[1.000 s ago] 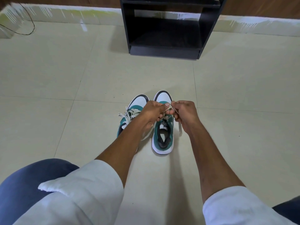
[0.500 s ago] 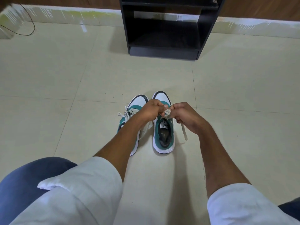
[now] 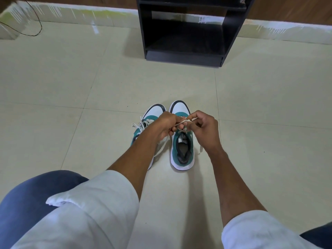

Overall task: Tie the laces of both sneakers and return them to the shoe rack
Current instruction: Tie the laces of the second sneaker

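Observation:
Two white and teal sneakers stand side by side on the tiled floor, toes pointing away from me. Over the right sneaker [image 3: 182, 151] my left hand [image 3: 165, 125] and my right hand [image 3: 204, 129] meet, both pinching its white lace [image 3: 183, 121], which is stretched between the fingertips. One loose lace end hangs down by my left wrist, another lies on the floor right of the shoe. The left sneaker [image 3: 154, 112] is largely hidden under my left forearm; its laces [image 3: 142, 124] look bunched at its left side.
A black open shoe rack [image 3: 185, 56] stands against the wall straight ahead, its lower shelf bare. A thin cable [image 3: 36, 31] loops on the floor at the far left. My knees in blue trousers fill the bottom corners.
My hands have lifted slightly and drawn apart a little, pulling the lace taut between them. My right fingers have spread. The sneakers have stayed put.

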